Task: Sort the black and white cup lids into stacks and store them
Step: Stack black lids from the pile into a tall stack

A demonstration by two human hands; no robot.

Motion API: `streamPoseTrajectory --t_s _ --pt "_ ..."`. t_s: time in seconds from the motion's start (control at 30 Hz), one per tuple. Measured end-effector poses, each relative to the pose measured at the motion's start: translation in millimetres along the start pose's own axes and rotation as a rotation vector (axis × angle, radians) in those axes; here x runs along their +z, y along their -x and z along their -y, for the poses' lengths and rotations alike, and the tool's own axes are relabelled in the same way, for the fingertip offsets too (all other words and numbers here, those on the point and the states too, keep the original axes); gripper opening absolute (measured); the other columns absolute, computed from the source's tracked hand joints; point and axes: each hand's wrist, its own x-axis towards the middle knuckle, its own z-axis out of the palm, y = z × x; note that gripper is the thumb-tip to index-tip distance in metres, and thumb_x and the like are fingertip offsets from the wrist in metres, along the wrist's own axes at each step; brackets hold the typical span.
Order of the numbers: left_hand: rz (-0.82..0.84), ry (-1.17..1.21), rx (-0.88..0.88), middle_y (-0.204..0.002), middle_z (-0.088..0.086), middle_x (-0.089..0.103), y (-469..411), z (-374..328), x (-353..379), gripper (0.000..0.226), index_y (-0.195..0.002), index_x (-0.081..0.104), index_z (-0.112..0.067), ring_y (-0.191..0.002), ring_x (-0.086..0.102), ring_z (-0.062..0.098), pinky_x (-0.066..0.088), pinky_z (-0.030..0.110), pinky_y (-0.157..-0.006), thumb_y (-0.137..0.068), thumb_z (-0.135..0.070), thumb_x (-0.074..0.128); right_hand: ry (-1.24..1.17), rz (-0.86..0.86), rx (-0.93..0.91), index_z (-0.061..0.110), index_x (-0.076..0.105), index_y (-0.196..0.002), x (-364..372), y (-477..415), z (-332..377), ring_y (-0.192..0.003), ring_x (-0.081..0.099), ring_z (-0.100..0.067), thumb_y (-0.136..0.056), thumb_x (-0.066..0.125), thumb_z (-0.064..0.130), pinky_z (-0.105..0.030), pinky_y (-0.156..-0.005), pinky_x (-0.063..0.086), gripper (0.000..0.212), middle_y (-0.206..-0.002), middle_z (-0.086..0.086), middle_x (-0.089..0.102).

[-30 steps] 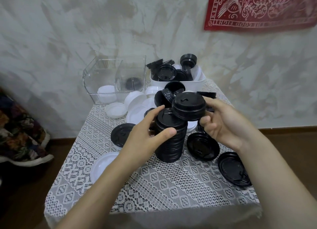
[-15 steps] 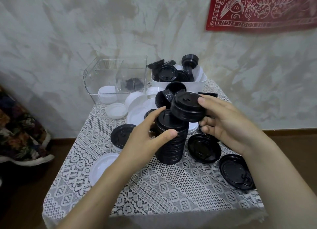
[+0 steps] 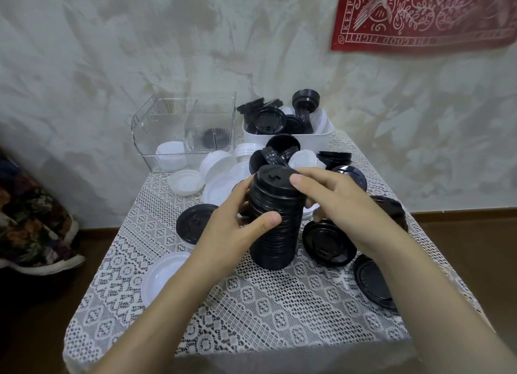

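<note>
While the left hand [image 3: 232,233] grips the tall black lid stack [image 3: 275,233] at frame centre and the right hand [image 3: 335,203] clasps its top, an off-centre press (lace cloth [image 3: 251,303] underneath, soft footing) could tip it onto loose lids [image 3: 327,245] lower right.

Mottled plaster wall [image 3: 112,52]; red printed cloth [image 3: 419,15] hangs upper right; dark wooden floor [image 3: 475,247]; white lace covers bench [image 3: 279,303]
</note>
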Motion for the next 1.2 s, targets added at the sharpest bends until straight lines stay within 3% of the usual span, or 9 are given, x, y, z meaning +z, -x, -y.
streamPoseTrajectory --t_s 0.07,0.13,0.27,0.4,0.53,0.7,0.87,1.0,1.2 --pt "0.002 0.008 -0.007 -0.134 -0.020 0.065 0.2 -1.2 0.1 0.065 -0.146 0.049 -0.039 -0.125 0.061 0.002 0.049 0.030 -0.103 -0.087 -0.048 0.075 0.006 0.024 -0.036 0.035 0.075 -0.117 1.5 1.7 2.0 -0.091 0.066 0.004 -0.099 0.061 0.043 -0.017 -0.076 0.049 0.024 -0.107 0.018 0.076" --pt "0.005 0.019 -0.011 -0.131 -0.020 0.067 0.8 -3.1 0.1 0.058 -0.142 0.052 -0.038 -0.122 0.062 0.001 0.050 0.025 -0.099 -0.089 -0.042 0.075 -0.006 0.076 -0.065 0.033 0.072 -0.122 2.3 3.8 3.3 -0.108 0.068 0.001 -0.094 0.067 0.041 -0.022 -0.091 0.051 0.029 -0.115 0.015 0.076" --pt "0.014 0.046 -0.010 -0.125 -0.022 0.069 2.4 -8.2 0.2 0.051 -0.135 0.057 -0.035 -0.118 0.063 -0.003 0.051 0.015 -0.090 -0.087 -0.040 0.072 0.099 0.123 -0.103 0.038 0.060 -0.135 2.7 4.9 -0.4 -0.128 0.058 0.002 -0.080 0.086 0.043 -0.038 -0.113 0.044 0.062 -0.129 0.020 0.068" --pt "0.030 0.056 -0.002 -0.127 -0.022 0.068 4.0 -8.9 -0.5 0.054 -0.136 0.055 -0.038 -0.121 0.062 -0.002 0.049 0.014 -0.094 -0.086 -0.042 0.073 0.114 0.100 -0.146 0.040 0.056 -0.139 4.3 4.1 -3.6 -0.131 0.055 0.001 -0.072 0.084 0.048 -0.045 -0.114 0.044 0.073 -0.132 0.022 0.066" --pt "0.080 0.058 0.002 -0.134 -0.019 0.066 6.2 -6.7 -3.1 0.057 -0.144 0.051 -0.039 -0.128 0.059 0.001 0.049 0.019 -0.101 -0.092 -0.034 0.072 0.105 0.133 -0.171 0.043 0.058 -0.135 3.4 4.9 -6.8 -0.131 0.056 -0.001 -0.077 0.087 0.041 -0.047 -0.116 0.042 0.064 -0.133 0.020 0.067" --pt "0.064 0.045 0.017 -0.140 -0.020 0.062 7.0 -1.3 -4.2 0.055 -0.149 0.047 -0.037 -0.133 0.055 0.001 0.045 0.025 -0.107 -0.097 -0.038 0.062 0.095 0.148 -0.150 0.042 0.056 -0.135 1.7 7.1 -7.6 -0.131 0.055 0.002 -0.076 0.085 0.040 -0.042 -0.117 0.041 0.066 -0.134 0.022 0.065" --pt "0.058 0.061 0.016 -0.139 -0.015 0.064 5.1 3.9 -4.2 0.052 -0.146 0.051 -0.034 -0.133 0.057 0.007 0.045 0.033 -0.109 -0.096 -0.034 0.065 0.096 0.115 -0.144 0.042 0.053 -0.142 1.8 8.7 -9.3 -0.133 0.053 0.005 -0.077 0.082 0.054 -0.030 -0.106 0.046 0.072 -0.137 0.025 0.063" --pt "0.062 0.044 0.017 -0.138 -0.015 0.065 4.5 6.2 -5.7 0.057 -0.145 0.052 -0.034 -0.132 0.058 0.008 0.046 0.033 -0.108 -0.092 -0.044 0.068 0.077 0.095 -0.155 0.038 0.052 -0.145 3.4 9.9 -10.3 -0.130 0.054 0.007 -0.075 0.078 0.049 -0.024 -0.101 0.046 0.075 -0.136 0.025 0.064" --pt "0.044 -0.073 0.031 -0.137 -0.020 0.064 7.2 10.3 -4.0 0.062 -0.148 0.047 -0.039 -0.131 0.058 0.007 0.047 0.046 -0.110 -0.090 -0.056 0.064 0.076 0.075 -0.160 0.039 0.058 -0.137 3.9 10.0 -14.8 -0.129 0.057 0.003 -0.073 0.081 0.045 -0.032 -0.113 0.042 0.068 -0.131 0.023 0.067"
